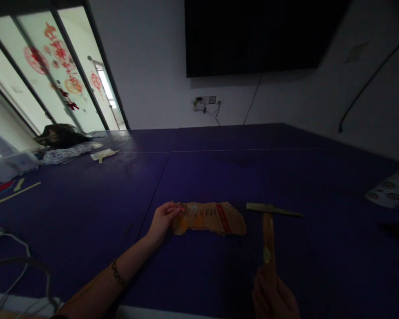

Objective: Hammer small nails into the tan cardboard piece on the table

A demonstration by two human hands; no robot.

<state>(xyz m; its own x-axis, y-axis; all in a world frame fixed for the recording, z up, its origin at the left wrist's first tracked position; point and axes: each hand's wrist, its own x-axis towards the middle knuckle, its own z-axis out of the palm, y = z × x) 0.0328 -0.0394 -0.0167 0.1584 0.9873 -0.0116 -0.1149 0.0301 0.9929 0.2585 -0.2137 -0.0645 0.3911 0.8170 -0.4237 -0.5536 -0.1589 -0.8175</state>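
Observation:
A ragged-edged piece of brown cardboard with dark printed marks and a red stripe lies on the purple tabletop. Over its left end is my left hand, fingers closed on that edge; whether something small is also pinched there cannot be made out. My right hand is wrapped round the wooden handle of a hammer. The hammer stands head up, to the right of the cardboard and apart from it. Its long, narrow metal head tapers to the right.
Two thin dark sticks lie left of my left forearm. White cables trail at the lower left. Papers and a black bag sit at the far left. A patterned object is at the right edge.

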